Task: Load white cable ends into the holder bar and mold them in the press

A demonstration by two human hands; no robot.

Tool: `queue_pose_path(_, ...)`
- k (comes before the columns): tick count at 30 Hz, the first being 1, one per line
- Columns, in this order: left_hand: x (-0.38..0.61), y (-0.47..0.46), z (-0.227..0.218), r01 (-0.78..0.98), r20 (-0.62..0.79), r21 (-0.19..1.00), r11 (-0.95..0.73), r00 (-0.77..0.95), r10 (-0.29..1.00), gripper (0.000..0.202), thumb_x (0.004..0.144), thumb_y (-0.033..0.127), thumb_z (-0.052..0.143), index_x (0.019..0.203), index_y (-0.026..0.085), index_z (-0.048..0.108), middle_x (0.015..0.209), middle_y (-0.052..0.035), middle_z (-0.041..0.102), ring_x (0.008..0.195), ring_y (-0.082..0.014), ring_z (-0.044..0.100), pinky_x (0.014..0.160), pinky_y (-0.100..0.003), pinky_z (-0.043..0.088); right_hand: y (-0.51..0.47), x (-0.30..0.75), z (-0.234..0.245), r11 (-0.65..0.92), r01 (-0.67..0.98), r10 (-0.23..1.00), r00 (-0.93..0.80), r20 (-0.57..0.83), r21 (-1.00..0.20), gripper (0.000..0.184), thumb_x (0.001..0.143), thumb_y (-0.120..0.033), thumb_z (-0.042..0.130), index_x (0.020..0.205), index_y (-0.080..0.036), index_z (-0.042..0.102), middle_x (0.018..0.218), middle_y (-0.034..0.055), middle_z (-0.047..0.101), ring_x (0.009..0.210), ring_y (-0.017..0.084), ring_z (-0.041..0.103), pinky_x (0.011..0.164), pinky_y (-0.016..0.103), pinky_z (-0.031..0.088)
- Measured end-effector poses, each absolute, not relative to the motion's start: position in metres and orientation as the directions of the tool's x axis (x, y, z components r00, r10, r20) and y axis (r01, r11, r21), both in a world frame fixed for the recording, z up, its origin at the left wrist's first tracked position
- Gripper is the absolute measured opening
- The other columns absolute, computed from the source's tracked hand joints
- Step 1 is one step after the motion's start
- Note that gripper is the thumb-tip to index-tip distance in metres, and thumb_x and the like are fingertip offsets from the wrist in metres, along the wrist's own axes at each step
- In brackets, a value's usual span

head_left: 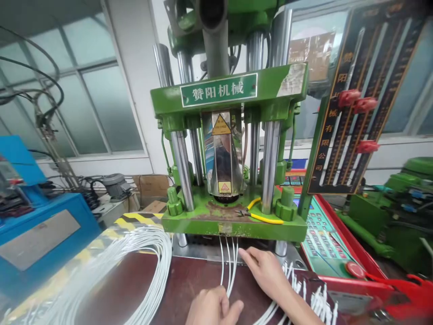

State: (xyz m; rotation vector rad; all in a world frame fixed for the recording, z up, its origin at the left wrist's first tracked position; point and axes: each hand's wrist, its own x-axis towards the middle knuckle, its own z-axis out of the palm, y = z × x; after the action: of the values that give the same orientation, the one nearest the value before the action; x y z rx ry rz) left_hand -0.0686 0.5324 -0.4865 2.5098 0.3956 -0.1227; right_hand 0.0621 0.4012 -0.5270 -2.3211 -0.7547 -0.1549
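Three thin white cables (pixel 228 259) run from under the green press machine's platen (pixel 233 225) toward me over the dark table (pixel 189 280). My left hand (pixel 213 307) is curled near the bottom edge with its fingers closed on those white cables. My right hand (pixel 267 271) lies flat on the table just right of the cables, fingers stretched toward the machine's base. A large coil of white cables (pixel 135 262) lies at the left.
Yellow-handled pliers (pixel 260 214) rest on the green platen. A red-framed control panel (pixel 321 243) with a red knob (pixel 355 269) stands at the right. More white cable ends (pixel 314 298) lie by my right forearm. A blue machine (pixel 37 225) stands at the left.
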Motion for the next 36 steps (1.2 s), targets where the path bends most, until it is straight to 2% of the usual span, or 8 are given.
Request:
queue_pose_path(4,-0.057,0.529,-0.502,0.372,-0.105,0.37,-0.851,0.927,0.36,0.031,0.064,0.038,0.059,0.085,0.015,0.055,0.088,-0.0104,0.059,0.081,-0.0268,0.056,0.069,-0.035,0.04,0.396,0.055,-0.522,-0.644,0.594,0.569,0.793,0.218,-0.482,0.045,0.089,-0.049,0.028,0.059,-0.02,0.045,0.053,-0.0015,0.054,0.053,0.014,0.051,0.053,0.025,0.025)
queue_pose_path(9,-0.059,0.538,-0.518,0.381,-0.103,0.407,-0.83,0.922,0.373,0.036,0.067,0.026,0.049,0.098,0.009,0.053,0.104,-0.0222,0.055,0.097,-0.0366,0.053,0.08,-0.046,0.039,0.381,0.041,-0.51,-0.672,0.66,0.699,0.715,0.006,-0.336,0.028,0.084,-0.042,0.043,0.074,-0.021,0.059,0.075,0.0047,0.066,0.071,0.021,0.061,0.058,0.027,0.034)
queue_pose_path(13,-0.054,0.546,-0.523,0.364,-0.118,0.623,-0.692,0.919,0.377,0.006,0.064,0.018,0.048,0.07,0.019,0.049,0.078,-0.0132,0.063,0.076,-0.0292,0.059,0.069,-0.041,0.041,0.369,0.033,-0.494,-0.701,0.677,0.712,0.686,-0.15,-0.225,0.034,0.081,-0.042,0.044,0.071,-0.018,0.066,0.077,0.0116,0.068,0.077,0.028,0.063,0.063,0.032,0.041)
queue_pose_path(16,-0.038,0.549,-0.52,0.433,-0.391,0.886,-0.166,0.89,0.236,0.013,0.064,0.015,0.05,0.073,0.02,0.043,0.054,-0.006,0.061,0.044,-0.0189,0.052,0.045,-0.029,0.037,0.369,0.031,-0.486,-0.713,0.668,0.7,0.667,-0.256,-0.213,0.032,0.076,-0.04,0.049,0.072,-0.016,0.07,0.079,0.0153,0.069,0.077,0.031,0.064,0.063,0.033,0.045)
queue_pose_path(19,-0.01,0.55,-0.515,0.464,-0.48,0.862,0.206,0.877,0.032,0.015,0.067,0.02,0.054,0.079,0.016,0.047,0.053,-0.0079,0.061,0.039,-0.0174,0.052,0.037,-0.024,0.035,0.376,0.032,-0.486,-0.699,0.681,0.709,0.624,-0.327,-0.218,0.027,0.073,-0.035,0.053,0.08,-0.017,0.072,0.083,0.0148,0.07,0.081,0.031,0.065,0.069,0.034,0.048)
queue_pose_path(23,0.026,0.552,-0.516,0.407,-0.443,0.846,0.343,0.896,0.027,0.021,0.075,0.031,0.052,0.083,0.011,0.051,0.066,-0.0082,0.062,0.045,-0.0131,0.055,0.04,-0.022,0.039,0.39,0.04,-0.493,-0.721,0.676,0.659,0.603,-0.449,-0.15,0.026,0.075,-0.017,0.05,0.088,-0.022,0.072,0.089,0.0103,0.07,0.089,0.027,0.064,0.074,0.03,0.049)
queue_pose_path(29,0.041,0.557,-0.53,0.409,-0.452,0.779,0.476,0.892,-0.026,0.023,0.079,0.028,0.049,0.092,0.011,0.054,0.053,0.0032,0.048,0.034,-0.0047,0.034,0.034,-0.017,0.021,0.406,0.045,-0.5,-0.786,0.613,0.547,0.631,-0.549,-0.078,0.035,0.073,-0.005,0.046,0.095,-0.019,0.07,0.095,0.0125,0.067,0.088,0.027,0.064,0.069,0.029,0.051)
queue_pose_path(36,0.044,0.56,-0.539,0.384,-0.413,0.791,0.476,0.909,-0.046,0.024,0.08,0.03,0.052,0.095,0.012,0.052,0.057,0.0036,0.049,0.034,-0.0024,0.027,0.034,-0.018,0.015,0.395,0.045,-0.483,-0.763,0.589,0.633,0.593,-0.499,-0.268,0.025,0.072,-0.029,0.058,0.092,-0.021,0.071,0.093,0.0092,0.069,0.09,0.025,0.064,0.075,0.027,0.047)
